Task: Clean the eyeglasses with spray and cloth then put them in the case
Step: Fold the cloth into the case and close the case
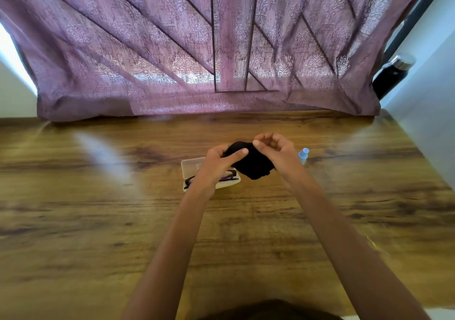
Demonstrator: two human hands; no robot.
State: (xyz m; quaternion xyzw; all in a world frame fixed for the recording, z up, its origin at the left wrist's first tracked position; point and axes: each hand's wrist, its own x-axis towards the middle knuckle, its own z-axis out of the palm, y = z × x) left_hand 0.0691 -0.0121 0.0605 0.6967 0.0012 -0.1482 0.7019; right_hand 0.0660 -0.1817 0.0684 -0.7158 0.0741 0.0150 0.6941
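A black cloth point(253, 163) is bunched up in the air above the wooden table point(98, 216), held between both hands. My left hand point(216, 164) grips its left side with the index finger laid across it. My right hand point(278, 152) pinches its top right edge. Under my left hand lies an open translucent white case point(190, 168) with dark-framed eyeglasses point(227, 175) lying in it, partly hidden by my wrist. A small pale blue spray bottle point(304, 154) stands just right of my right hand.
A purple patterned curtain point(197, 48) hangs along the table's far edge. A black flask with a metal cap point(394, 73) stands at the back right by a white wall point(428, 112).
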